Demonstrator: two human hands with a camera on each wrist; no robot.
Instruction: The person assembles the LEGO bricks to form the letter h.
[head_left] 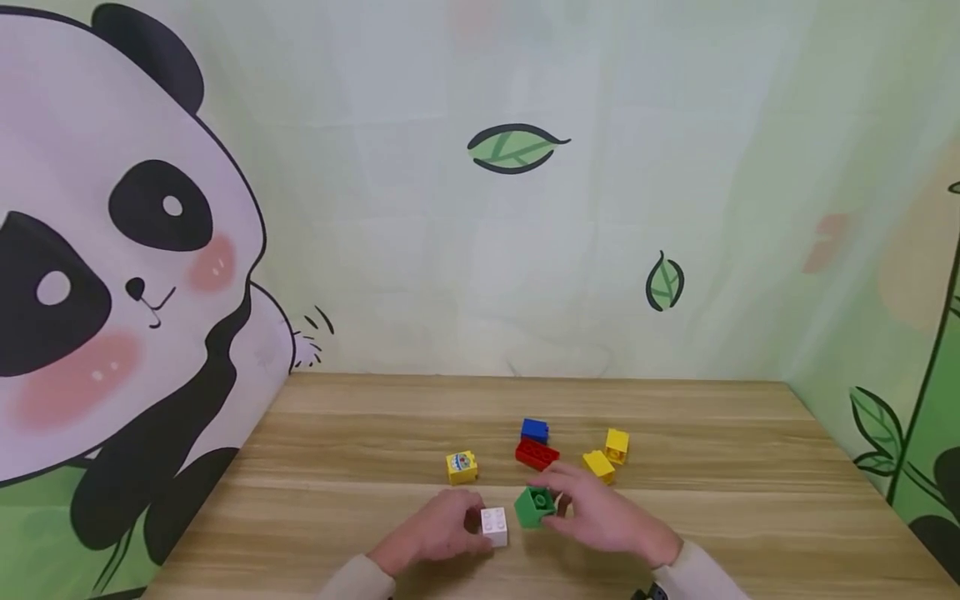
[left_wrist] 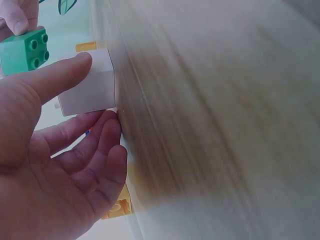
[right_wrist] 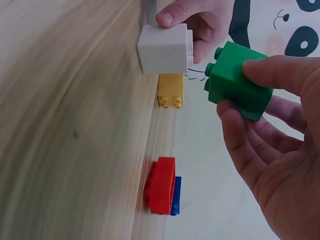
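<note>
A white toy building brick (head_left: 494, 527) stands studs up on the wooden table, and my left hand (head_left: 447, 527) pinches it between thumb and fingers. To its right, my right hand (head_left: 596, 510) holds a green toy building brick (head_left: 531, 508) tilted above the tabletop. In the right wrist view the studs of the green brick (right_wrist: 240, 82) point toward the white brick (right_wrist: 162, 49), with a gap between the two. The left wrist view shows my left thumb across the near side of the white brick (left_wrist: 90, 87).
Behind the hands lie a yellow brick with a printed picture (head_left: 461, 467), a red brick (head_left: 536, 454) and a blue brick (head_left: 535, 430). Two plain yellow bricks, one (head_left: 617, 446) behind the other (head_left: 599, 466), are near my right hand. A panda-printed backdrop borders the table (head_left: 360, 417).
</note>
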